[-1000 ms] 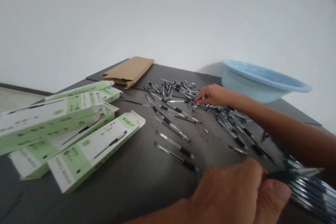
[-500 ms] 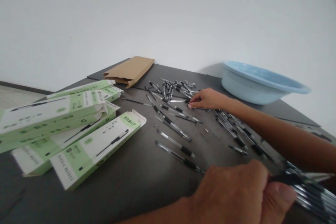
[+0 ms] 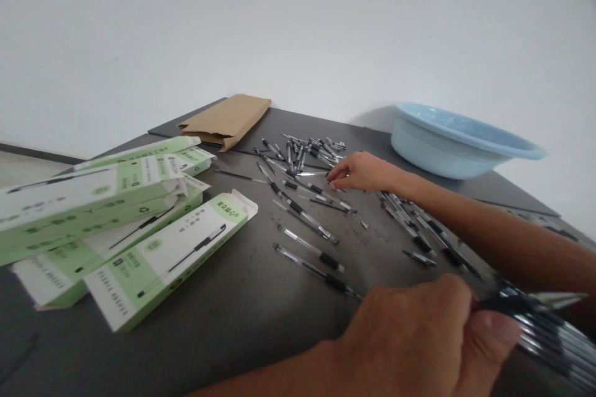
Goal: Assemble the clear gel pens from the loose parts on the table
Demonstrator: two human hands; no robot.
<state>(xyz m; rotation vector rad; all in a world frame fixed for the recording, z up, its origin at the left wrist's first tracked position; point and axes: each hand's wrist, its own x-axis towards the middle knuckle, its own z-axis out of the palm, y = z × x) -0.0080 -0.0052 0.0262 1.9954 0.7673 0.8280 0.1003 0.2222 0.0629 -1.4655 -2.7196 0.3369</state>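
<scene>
My left hand (image 3: 419, 335) is closed around a thick bundle of pens (image 3: 549, 335) at the lower right, their clear barrels and black grips jutting out past the thumb. My right hand (image 3: 361, 172) reaches in from the right to the far heap of pens (image 3: 302, 152). Its fingers are pinched together at the table, closed on a pen mostly hidden beneath them. Several loose gel pens (image 3: 311, 255) with black grips lie in the middle of the table. More pens (image 3: 410, 223) lie in a row below my right forearm.
Green and white pen boxes (image 3: 172, 260) are stacked at the left. A brown paper envelope (image 3: 228, 118) lies at the back on the dark table (image 3: 223, 335). A light blue basin (image 3: 442, 146) stands at the back right, near the wall. A small pen cap-like piece (image 3: 364, 225) lies mid-table.
The whole view has shifted slightly up and left. My right hand stays low at the pens with its fingers drawn together. My left hand keeps its hold on the bundle.
</scene>
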